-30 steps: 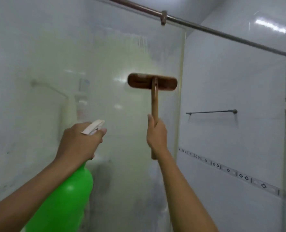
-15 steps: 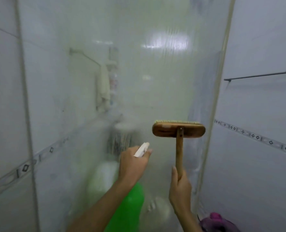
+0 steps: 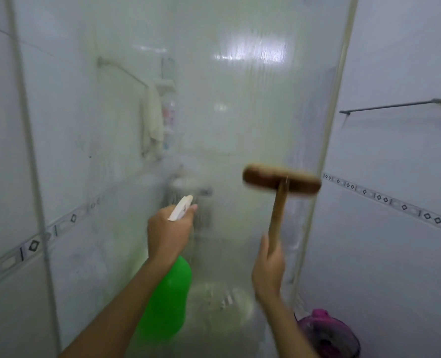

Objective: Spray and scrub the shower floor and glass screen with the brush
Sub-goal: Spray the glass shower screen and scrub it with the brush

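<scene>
Glass screen point(image 3: 240, 112) fills most of head view, the only view here; everything below is placed relative to it. Surface looks misted and streaky w/ wet runs across its middle and upper part, so my read is spraying is well under way and some scrubbing likely done, but can't tell which patches are finished. Lower part of screen looks cloudy too.

Left hand point(image 3: 169, 232) sits in front of screen's lower centre, its grip wrapped round the neck of the green spray bottle point(image 3: 169, 298), one finger over the white trigger head point(image 3: 180, 208), nozzle aimed at the glass. No visible spray jet.

Right hand point(image 3: 268, 270) is near screen's lower right, just inside its pale edge strip point(image 3: 325, 151), grip closed round the wooden handle of the brush point(image 3: 281, 180). Brush head is level, blurred, right up against the glass near that edge; bristle contact can't be confirmed.

Shower floor isn't clearly in view; only a blurred pale shape shows through the glass low down, so floor status unknown, prob. still to do. Purple container point(image 3: 328, 332) stands low, right of screen; metal rail point(image 3: 395, 105) on wall right of screen.
</scene>
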